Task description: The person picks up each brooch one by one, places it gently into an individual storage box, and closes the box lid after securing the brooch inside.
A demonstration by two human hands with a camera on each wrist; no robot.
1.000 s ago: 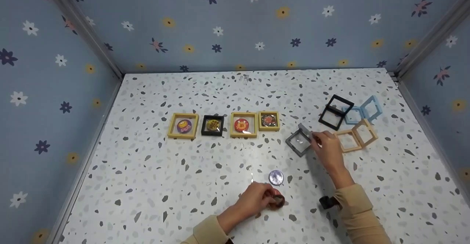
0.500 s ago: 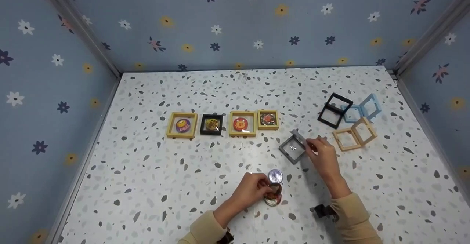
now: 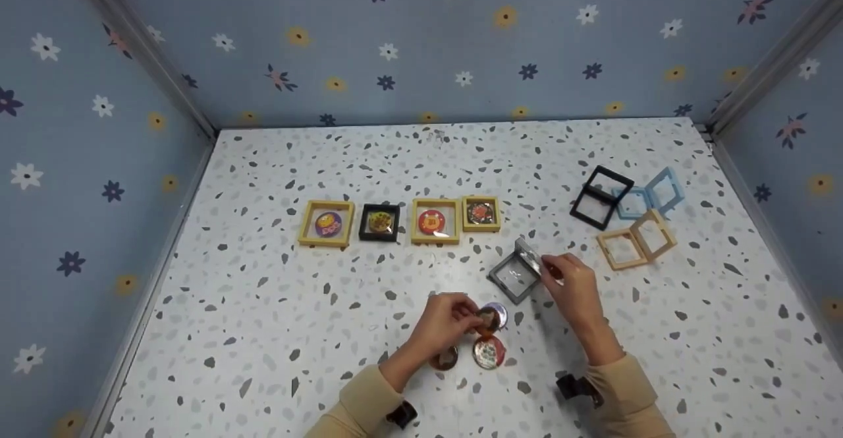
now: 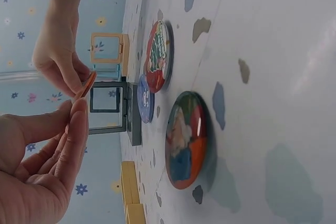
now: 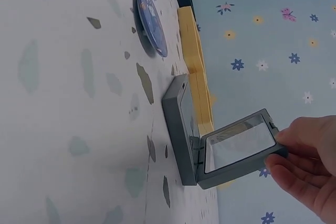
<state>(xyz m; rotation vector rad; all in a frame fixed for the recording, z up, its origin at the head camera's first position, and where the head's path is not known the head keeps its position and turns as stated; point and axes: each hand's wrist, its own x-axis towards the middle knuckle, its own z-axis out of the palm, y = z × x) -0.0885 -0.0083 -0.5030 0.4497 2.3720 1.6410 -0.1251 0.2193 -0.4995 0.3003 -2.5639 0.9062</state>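
My left hand [image 3: 440,327] pinches a round button badge [image 3: 488,320] by its edge, raised off the table; in the left wrist view it shows edge-on. Below it on the table lie a purple-blue badge [image 5: 152,23], partly covered in the head view, and a red badge with a patterned middle [image 3: 489,353]. Another colourful badge [image 4: 186,140] lies by the left wrist. With thumb and fingers, my right hand [image 3: 575,293] holds the lid edge of a grey hinged display frame [image 5: 239,148]. The lid stands raised, and the frame's base with its transparent film rests on the table.
Farther back stand a row of frames with badges inside: a yellow one [image 3: 326,243], a black one [image 3: 380,237], a larger yellow one [image 3: 436,240] and a small yellow one [image 3: 481,228]. At right sit open black [image 3: 583,217], light blue [image 3: 649,195] and wooden-coloured [image 3: 637,230] frames.
My right hand has drawn the grey frame left and toward me. My left hand has lifted a badge from the pile and moved it away from me, uncovering the red badge and another by the wrist.
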